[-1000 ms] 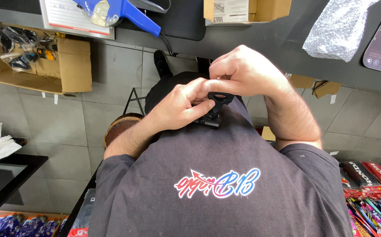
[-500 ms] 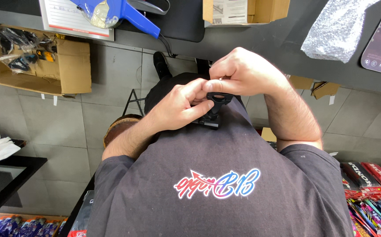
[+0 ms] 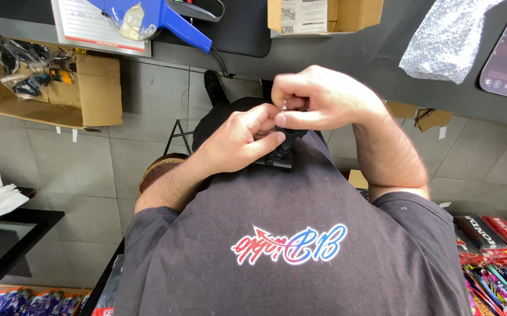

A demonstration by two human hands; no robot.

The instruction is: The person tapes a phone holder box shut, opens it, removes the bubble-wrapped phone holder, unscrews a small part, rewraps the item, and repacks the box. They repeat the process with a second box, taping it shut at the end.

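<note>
My shirt [image 3: 300,234] fills the lower view, dark with one red and blue print on the chest. Both my forearms come up from its sleeves and meet in front of my belly, elbows out, wrists bent inward.

My right hand [image 3: 323,99] sits higher, knuckles up, fingers curled tight; its grip is narrow, thumb and forefinger pinched on the top of one small black part [image 3: 285,146]. My left hand [image 3: 245,137] lies just below and beside it, palm turned toward me, fingers folded against the same part, the thumb pressing its side. The two hands touch each other over it. The part hangs between them just above my shirt, mostly hidden by my fingers, so I cannot tell its full shape.

Ahead runs one dark counter [image 3: 347,52]. On it I count one blue tool [image 3: 160,17], one white sheet [image 3: 90,23], one small open carton [image 3: 323,14] and one silvery bag [image 3: 446,41]. Below it on the tiled floor [image 3: 60,164] one larger carton [image 3: 90,88] holds black bits in clear wrap.
</note>
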